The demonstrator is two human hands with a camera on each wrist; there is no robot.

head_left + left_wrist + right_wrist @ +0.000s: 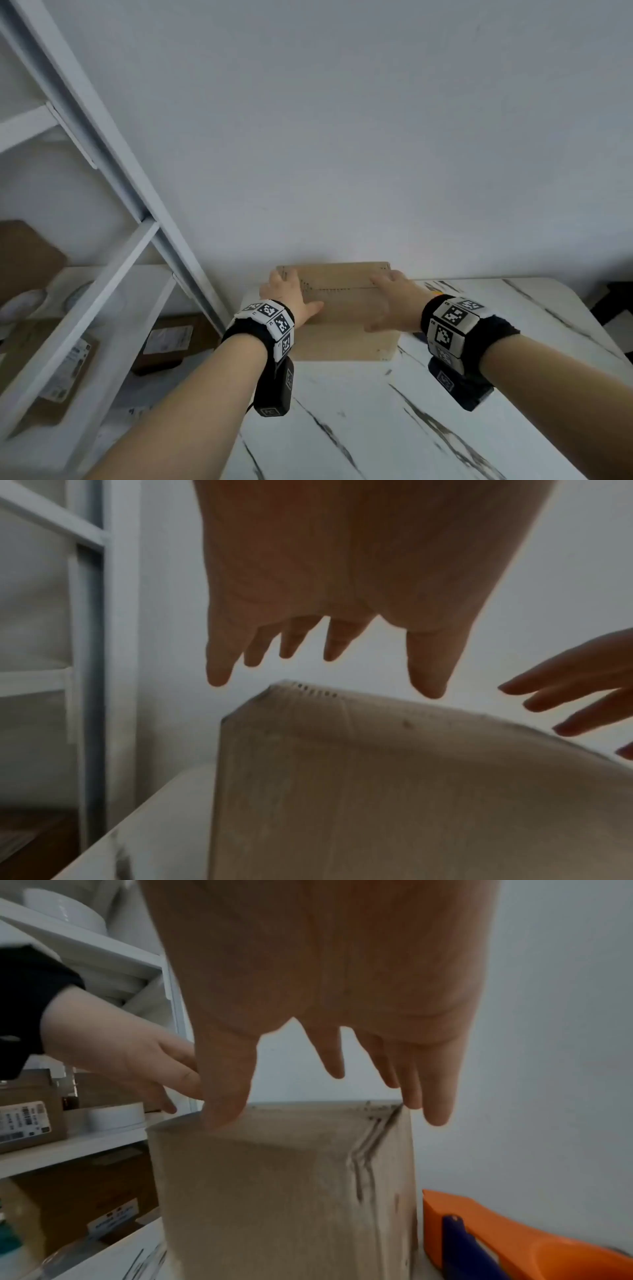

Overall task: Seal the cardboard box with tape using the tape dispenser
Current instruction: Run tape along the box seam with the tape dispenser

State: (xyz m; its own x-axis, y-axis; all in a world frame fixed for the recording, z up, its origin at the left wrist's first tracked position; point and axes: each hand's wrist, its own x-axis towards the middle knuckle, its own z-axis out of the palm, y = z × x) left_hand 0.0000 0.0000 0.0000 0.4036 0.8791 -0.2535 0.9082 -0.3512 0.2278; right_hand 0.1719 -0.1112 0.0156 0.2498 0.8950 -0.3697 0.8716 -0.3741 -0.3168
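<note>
A brown cardboard box (346, 337) stands at the far edge of the white marble table (359, 428), against the wall, with its top flaps folded down. My left hand (286, 293) reaches over the box's left top with straight, spread fingers; in the left wrist view the fingertips (217, 677) hover just above the box (411, 791). My right hand (390, 298) lies over the right top, fingers straight. Its thumb (222, 1096) touches the top edge of the box (274, 1191). An orange and blue tape dispenser (514, 1240) lies on the table right of the box.
A white shelf unit (102, 274) stands to the left, holding labelled cardboard parcels (164, 342) and white bowls (20, 305). A plain white wall rises right behind the box. The near part of the table spreads between my forearms.
</note>
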